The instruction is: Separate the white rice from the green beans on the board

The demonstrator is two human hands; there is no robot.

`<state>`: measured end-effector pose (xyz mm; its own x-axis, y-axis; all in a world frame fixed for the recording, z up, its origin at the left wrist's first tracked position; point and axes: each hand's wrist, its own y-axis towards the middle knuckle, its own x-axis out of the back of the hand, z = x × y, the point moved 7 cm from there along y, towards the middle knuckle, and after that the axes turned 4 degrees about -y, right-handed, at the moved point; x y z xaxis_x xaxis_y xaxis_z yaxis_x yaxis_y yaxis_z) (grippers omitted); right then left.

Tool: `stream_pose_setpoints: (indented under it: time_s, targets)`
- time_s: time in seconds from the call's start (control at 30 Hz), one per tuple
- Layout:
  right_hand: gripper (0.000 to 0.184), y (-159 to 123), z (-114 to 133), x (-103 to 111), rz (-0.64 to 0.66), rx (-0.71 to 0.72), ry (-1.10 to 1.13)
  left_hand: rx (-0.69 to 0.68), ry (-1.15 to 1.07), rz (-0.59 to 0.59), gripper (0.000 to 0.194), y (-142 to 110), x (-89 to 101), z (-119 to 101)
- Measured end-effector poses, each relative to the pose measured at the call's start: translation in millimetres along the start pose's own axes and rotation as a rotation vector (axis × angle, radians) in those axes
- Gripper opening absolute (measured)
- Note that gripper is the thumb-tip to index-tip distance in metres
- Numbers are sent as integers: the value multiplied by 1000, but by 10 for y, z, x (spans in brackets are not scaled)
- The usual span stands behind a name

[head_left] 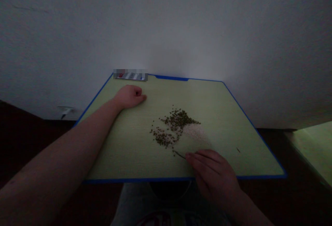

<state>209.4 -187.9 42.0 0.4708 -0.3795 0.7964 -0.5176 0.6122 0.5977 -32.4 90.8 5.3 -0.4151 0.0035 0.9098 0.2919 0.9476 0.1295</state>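
Right hand (217, 172) holds stick (180, 154) by grains (182, 118) on tabletop (129, 150).

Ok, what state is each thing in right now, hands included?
Left hand: curled in a loose fist, at the table's far left.
Right hand: closed, pinching the thin tool.
Thin tool: held, tip by the dark grains' near edge.
Dark grains: scattered in loose clusters.
Pale grains: heaped, spread thin at the edges.
Small stick: lying loose on the table.

Brownish-green pieces (183, 118); pale grains (195, 133); yellow-green tabletop (220, 105), blue edging (259, 176).
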Motion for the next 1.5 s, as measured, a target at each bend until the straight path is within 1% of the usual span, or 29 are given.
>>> stream_pose_setpoints:
  time_s: [0.17, 0.37, 0.47, 0.67, 0.77, 0.9, 1.03, 1.17, 1.37, 1.5]
  targets:
    - [31, 16, 3, -36, -6, -14, -15, -2, -6, -9, 35, -10, 16, -10]
    - [32, 7, -50, -36, -15, -51, -64, -5, 12, 1, 36, -10, 10, -7]
    - [32, 12, -51, -50, 1, -47, -55, -17, 18, 1, 36, -4, 4, -6]
    - [35, 52, -25, -65, -14, -31, -45, -19, 4, -1, 35, -15, 14, -14]
    - [37, 33, -19, -60, 1, -36, -23, -18, -4, -4, 35, -19, 23, -24]
    - [35, 7, -19, -38, 0, -54, -12, -17, 1, -7, 37, -16, 24, -26]
    - [35, 51, -10, -34, -11, -44, -34, -15, -6, -13, 36, -19, 24, -24]
    - [38, 77, 0, -46, 0, -33, 1, -8, 1, 2, 37, -18, 17, -19]
    - [35, 47, 36, -31, -3, -29, 49, -11, 14, 5, 37, -3, 15, -14]
    - [31, 75, 106, -71, 3, -15, 13, -20, 12, -1, 37, -5, 16, -22]
